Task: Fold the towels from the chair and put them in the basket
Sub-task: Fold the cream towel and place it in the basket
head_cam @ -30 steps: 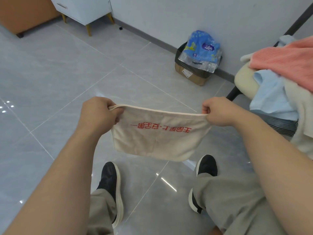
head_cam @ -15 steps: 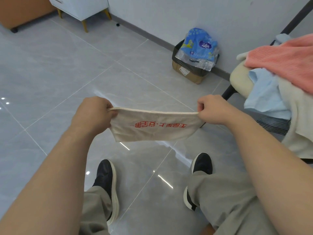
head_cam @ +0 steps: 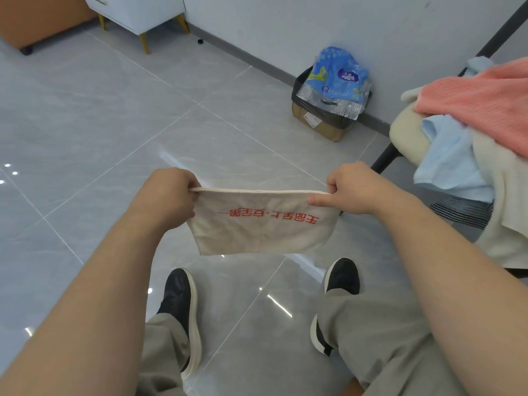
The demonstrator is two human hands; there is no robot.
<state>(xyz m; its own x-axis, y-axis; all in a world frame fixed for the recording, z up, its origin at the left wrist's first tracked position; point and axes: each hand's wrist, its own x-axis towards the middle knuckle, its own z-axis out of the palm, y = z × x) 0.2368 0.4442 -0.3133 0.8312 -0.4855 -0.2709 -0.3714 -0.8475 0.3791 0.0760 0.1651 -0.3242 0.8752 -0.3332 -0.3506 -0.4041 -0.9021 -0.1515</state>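
the small cream cotton towel with a line of red print (head_cam: 263,224) hangs in the air, already doubled, its top edge pulled taut between the two hands. the left hand (head_cam: 168,195) grips one top corner with its fingers curled round the cloth. the right hand (head_cam: 357,187) pinches the other corner, thumb lying flat along the cloth's face and the rest curled behind.

below the fingers the cloth hangs free over the grey tiled floor (head_cam: 114,124), its lower edge a little slanted. the next fold will likely go best if the two pinched corners meet squarely, with the layers held tight so none slips and the hanging edge levelled first.

beyond the right fingers, a chair with a cream padded seat (head_cam: 405,138) carries a loose heap: a pink knitted towel (head_cam: 485,104), a light blue towel (head_cam: 448,161) and more. the basket is out of view.
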